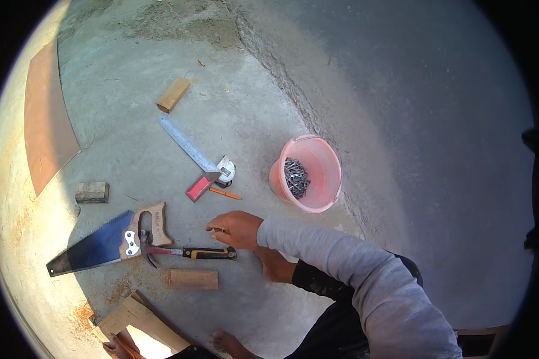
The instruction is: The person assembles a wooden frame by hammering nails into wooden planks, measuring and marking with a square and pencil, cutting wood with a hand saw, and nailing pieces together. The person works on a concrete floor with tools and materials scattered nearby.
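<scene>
My right hand (236, 229), at the end of a grey sleeve, is above the floor just beyond the hammer's grip. Its thumb and fingers are a little apart, and I see nothing held between them. The hammer (206, 253) has a black and yellow grip; its head lies against the wooden handle of a handsaw (111, 242). At the lower left, my left hand (121, 347) grips a wooden frame (142, 316) of joined boards, partly cut off by the picture's edge. A short wood block (193, 279) lies between hammer and frame.
A pink bucket (326, 173) of nails (296, 178) stands right of a try square (188, 143), tape measure (226, 170) and orange pencil (226, 194). Wood blocks (174, 94) (92, 192) and a brown sheet (47, 116) lie farther off. My bare feet (275, 266) are close by.
</scene>
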Motion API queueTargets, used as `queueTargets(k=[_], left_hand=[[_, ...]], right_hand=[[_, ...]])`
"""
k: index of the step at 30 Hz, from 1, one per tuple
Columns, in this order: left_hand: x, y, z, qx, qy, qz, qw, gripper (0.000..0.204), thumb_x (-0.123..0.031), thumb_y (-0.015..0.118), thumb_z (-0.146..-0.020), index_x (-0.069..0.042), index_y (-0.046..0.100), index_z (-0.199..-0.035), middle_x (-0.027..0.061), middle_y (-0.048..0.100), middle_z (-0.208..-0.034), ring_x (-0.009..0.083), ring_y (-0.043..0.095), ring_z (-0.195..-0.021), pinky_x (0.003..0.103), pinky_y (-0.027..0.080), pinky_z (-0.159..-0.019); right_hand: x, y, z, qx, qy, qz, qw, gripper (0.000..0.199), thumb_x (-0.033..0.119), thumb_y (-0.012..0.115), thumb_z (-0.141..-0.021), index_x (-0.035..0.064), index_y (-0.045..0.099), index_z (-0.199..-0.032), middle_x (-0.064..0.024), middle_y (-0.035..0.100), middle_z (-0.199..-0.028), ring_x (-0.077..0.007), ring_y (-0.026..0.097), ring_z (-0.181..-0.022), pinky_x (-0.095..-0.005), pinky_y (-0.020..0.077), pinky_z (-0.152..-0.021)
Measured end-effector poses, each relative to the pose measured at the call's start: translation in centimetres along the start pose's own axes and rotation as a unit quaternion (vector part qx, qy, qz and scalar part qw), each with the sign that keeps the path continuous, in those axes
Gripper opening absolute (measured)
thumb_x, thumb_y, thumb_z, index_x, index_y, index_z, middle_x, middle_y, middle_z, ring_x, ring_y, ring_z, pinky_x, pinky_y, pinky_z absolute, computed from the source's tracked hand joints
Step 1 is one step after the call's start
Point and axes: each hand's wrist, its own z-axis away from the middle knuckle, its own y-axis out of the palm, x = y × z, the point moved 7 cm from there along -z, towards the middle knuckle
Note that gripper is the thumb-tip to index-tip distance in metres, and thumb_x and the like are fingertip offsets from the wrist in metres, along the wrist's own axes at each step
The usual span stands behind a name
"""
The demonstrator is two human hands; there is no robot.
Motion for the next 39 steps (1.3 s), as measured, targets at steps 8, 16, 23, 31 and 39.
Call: queueTargets(k=[8, 16, 23, 31, 39], left_hand=[[-6.4, -4.5, -2.9, -0.007, 0.126, -0.163, 0.979, 0.064, -0.031, 0.066, -0.095, -0.005, 0.039, -0.146, 0.0238, 0.047, -0.141, 0.0402, 0.052, -0.126, 0.049, 0.045, -0.103], [-20.1, -12.6, -0.6, 0.110, 0.399, -0.146, 0.898, 0.070, -0.038, 0.066, -0.091, -0.003, 0.041, -0.146, 0.0209, 0.047, -0.144, 0.0391, 0.046, -0.131, 0.048, 0.040, -0.108], [-26.4, -12.2, -0.7, 0.137, 0.420, -0.079, 0.894, 0.062, 0.012, 0.058, -0.085, -0.004, 0.043, -0.143, 0.0138, 0.049, -0.134, 0.0280, 0.047, -0.107, 0.039, 0.041, -0.097], [-38.2, -9.2, 9.7, 0.261, 0.485, -0.039, 0.833, 0.056, -0.011, 0.064, -0.083, 0.000, 0.048, -0.135, 0.0177, 0.050, -0.133, 0.0337, 0.051, -0.116, 0.043, 0.041, -0.104], [-45.3, -11.8, 23.3, 0.357, 0.472, 0.107, 0.799, 0.037, -0.007, 0.066, -0.079, 0.002, 0.063, -0.115, 0.0164, 0.066, -0.102, 0.0273, 0.067, -0.090, 0.036, 0.053, -0.081]], right_hand=[[-12.0, -21.9, 11.9, -0.135, 0.308, 0.214, 0.917, 0.022, 0.013, 0.057, -0.088, 0.0052, 0.074, -0.100, -0.0180, 0.073, -0.098, -0.0319, 0.070, -0.094, -0.0418, 0.0536, -0.087], [-24.2, -17.7, 18.1, -0.189, 0.401, 0.220, 0.869, 0.027, 0.009, 0.060, -0.087, 0.0153, 0.077, -0.107, -0.0155, 0.071, -0.109, -0.0348, 0.068, -0.103, -0.0453, 0.0529, -0.094], [-27.7, -14.4, 17.6, -0.206, 0.395, 0.324, 0.834, 0.015, 0.010, 0.062, -0.084, 0.0070, 0.073, -0.094, -0.0176, 0.067, -0.109, -0.0376, 0.069, -0.096, -0.0487, 0.0547, -0.087], [-24.4, -15.9, 17.4, -0.239, 0.362, 0.278, 0.857, 0.016, 0.009, 0.068, -0.081, 0.0050, 0.072, -0.096, -0.0171, 0.067, -0.106, -0.0383, 0.064, -0.100, -0.0456, 0.0516, -0.093], [-10.1, -16.3, 13.7, -0.458, 0.115, -0.249, 0.845, 0.009, 0.005, 0.061, -0.097, 0.0000, 0.064, -0.103, -0.0119, 0.071, -0.095, -0.0141, 0.068, -0.087, -0.0304, 0.0575, -0.075]])
